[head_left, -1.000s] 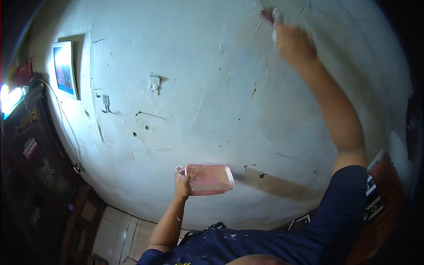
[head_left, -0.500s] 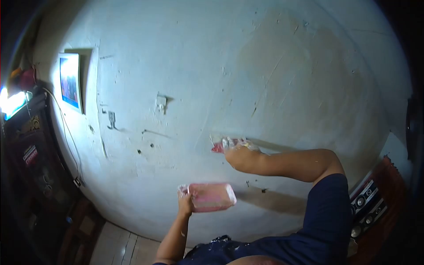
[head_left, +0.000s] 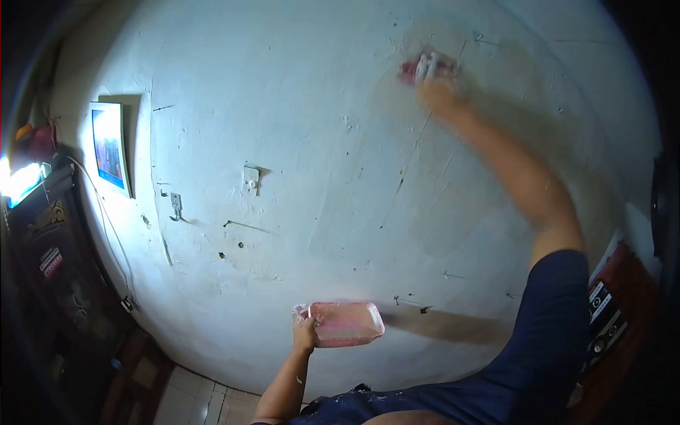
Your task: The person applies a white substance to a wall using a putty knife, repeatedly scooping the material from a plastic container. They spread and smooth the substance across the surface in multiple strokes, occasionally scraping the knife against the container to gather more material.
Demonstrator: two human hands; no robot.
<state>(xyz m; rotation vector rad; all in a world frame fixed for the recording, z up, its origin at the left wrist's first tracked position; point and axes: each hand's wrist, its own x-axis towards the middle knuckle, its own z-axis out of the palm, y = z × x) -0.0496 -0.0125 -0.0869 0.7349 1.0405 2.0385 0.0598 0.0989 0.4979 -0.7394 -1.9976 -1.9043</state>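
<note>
My left hand point(head_left: 304, 331) is closed on the left end of a shallow pink plastic tray point(head_left: 347, 345), which has white smears on its rim. High on the wall, my right hand point(head_left: 440, 86) grips a red scraper point(head_left: 409, 73); white paste coats the fingers. Motion blurs this hand, and its fingers hide most of the scraper. The scraper appears to be against the pale wall point(head_left: 319, 156), near a damp-looking brownish patch point(head_left: 489, 92).
A framed picture point(head_left: 110, 152) hangs at the left. A hook point(head_left: 176, 205), a white wall fitting point(head_left: 251, 178) and several nails stick out of the wall. Dark furniture point(head_left: 53, 255) stands at the left, a speaker set point(head_left: 602, 319) at the right.
My right hand has swept up and to the right with the scraper, from mid-wall to high on the wall. The tray in my left hand has barely shifted.
</note>
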